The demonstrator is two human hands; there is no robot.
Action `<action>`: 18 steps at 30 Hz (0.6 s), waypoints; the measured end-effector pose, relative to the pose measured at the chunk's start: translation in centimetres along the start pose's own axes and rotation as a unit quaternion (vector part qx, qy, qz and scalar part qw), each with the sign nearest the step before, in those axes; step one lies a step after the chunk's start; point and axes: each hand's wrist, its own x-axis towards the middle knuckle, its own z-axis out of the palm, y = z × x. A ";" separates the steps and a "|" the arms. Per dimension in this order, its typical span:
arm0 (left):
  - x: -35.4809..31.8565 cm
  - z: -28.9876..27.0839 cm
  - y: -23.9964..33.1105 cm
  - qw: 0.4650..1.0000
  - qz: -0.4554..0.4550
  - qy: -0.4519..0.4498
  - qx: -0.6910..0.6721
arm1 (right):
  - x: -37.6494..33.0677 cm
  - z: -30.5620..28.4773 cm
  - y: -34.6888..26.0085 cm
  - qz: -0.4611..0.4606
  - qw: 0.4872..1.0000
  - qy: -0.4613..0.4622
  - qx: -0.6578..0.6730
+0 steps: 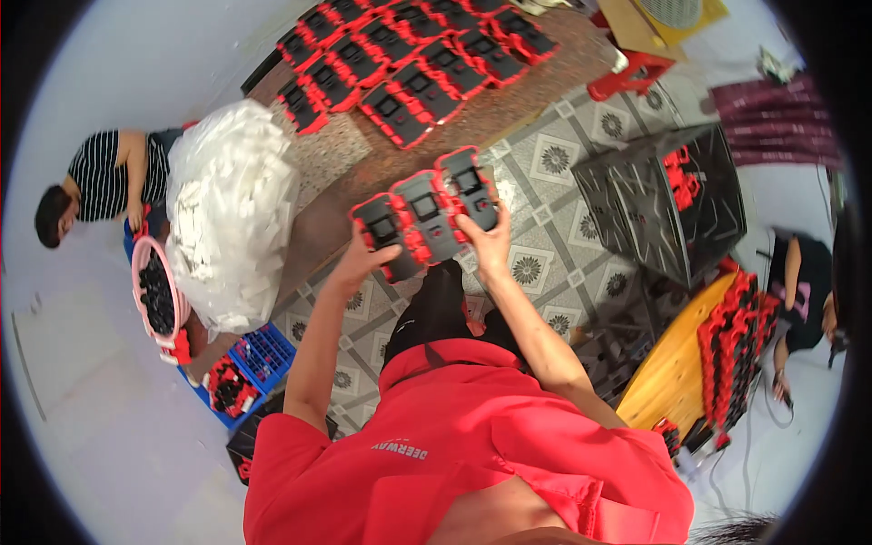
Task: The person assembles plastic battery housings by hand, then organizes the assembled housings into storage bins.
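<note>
A row of three red-and-black plastic housings [423,216] hangs in front of me, squeezed side by side between my hands. My left hand [363,262] grips the left end, its thumb across the black face. At the right end my right hand [488,238] is closed, the thumb on the front and the other fingers mostly hidden behind. Beyond them, many more such housings [400,109] lie in close rows on a brown speckled table [509,104]. The held row is apart from those on the table.
Left stands a big clear bag [232,213] of white pieces, near a pink basket [143,289] of black parts and a blue crate [272,352]. A black bin [627,204] and a wooden table [668,359] are right. Two people [104,173] work at either side.
</note>
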 end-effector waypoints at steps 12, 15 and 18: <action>5.5 -18.5 -1.3 0.989 0.009 0.068 -0.130 | 7.8 20.4 9.4 0.024 0.972 -0.097 -0.215; 7.4 -19.8 -1.3 0.969 -0.002 0.162 -0.184 | 8.6 22.6 8.0 0.025 0.962 -0.121 -0.243; 8.8 -20.0 -0.5 0.964 -0.013 0.205 -0.172 | 9.2 23.1 8.5 0.018 0.967 -0.112 -0.227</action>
